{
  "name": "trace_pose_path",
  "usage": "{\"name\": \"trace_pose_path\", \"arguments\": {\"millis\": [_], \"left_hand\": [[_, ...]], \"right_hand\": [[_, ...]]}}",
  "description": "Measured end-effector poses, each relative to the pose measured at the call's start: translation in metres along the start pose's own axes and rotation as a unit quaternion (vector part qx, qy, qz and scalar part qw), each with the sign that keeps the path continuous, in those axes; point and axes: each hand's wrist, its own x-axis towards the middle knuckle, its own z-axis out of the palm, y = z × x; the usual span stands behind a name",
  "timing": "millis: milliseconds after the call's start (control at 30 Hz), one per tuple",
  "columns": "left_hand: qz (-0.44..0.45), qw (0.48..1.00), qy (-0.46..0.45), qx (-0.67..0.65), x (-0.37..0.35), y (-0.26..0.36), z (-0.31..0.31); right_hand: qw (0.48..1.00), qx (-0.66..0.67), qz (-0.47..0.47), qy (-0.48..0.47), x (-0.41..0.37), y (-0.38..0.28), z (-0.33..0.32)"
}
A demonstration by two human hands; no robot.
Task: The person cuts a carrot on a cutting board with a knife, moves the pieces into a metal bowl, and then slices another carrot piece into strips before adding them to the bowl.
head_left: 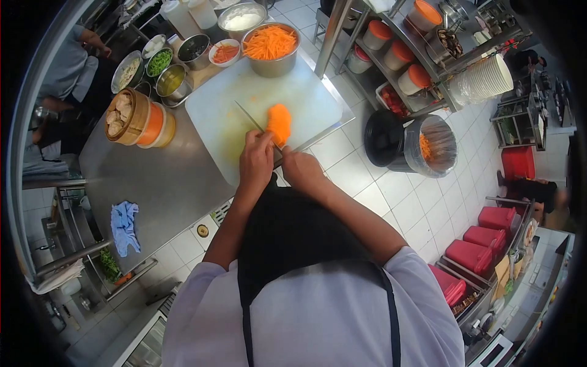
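A peeled orange carrot piece (279, 124) lies near the right edge of the white cutting board (214, 104). My right hand (302, 172) is closed round the handle of a knife (249, 116), whose blade points up and to the left across the board, beside the carrot. My left hand (256, 160) is at the carrot's lower left, its fingertips bent together against the blade and close to the carrot; what they grip is too small to tell. A metal pot of orange shreds (270, 46) stands at the board's top edge.
Bowls with green pieces (160, 62) and red slices (224, 53) stand beyond the board. A bamboo steamer (139, 118) and a blue cloth (125, 227) are on the steel table. A lined bin (430, 147) stands at right. Another person (67, 67) is at upper left.
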Motion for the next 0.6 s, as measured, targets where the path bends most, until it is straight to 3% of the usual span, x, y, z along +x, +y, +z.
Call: {"name": "trace_pose_path", "arguments": {"millis": [167, 433, 600], "left_hand": [[-0.08, 0.993, 0.03, -0.078, -0.002, 0.0, 0.003], [-0.078, 0.993, 0.043, -0.078, -0.008, -0.018, 0.015], [-0.103, 0.989, 0.039, -0.103, -0.007, -0.015, 0.013]], "right_hand": [[0.999, 0.03, -0.012, 0.035, -0.003, 0.005, -0.007], [0.996, 0.062, -0.02, 0.062, -0.024, 0.008, -0.033], [0.999, 0.033, -0.016, 0.025, -0.039, 0.002, -0.047]]}}
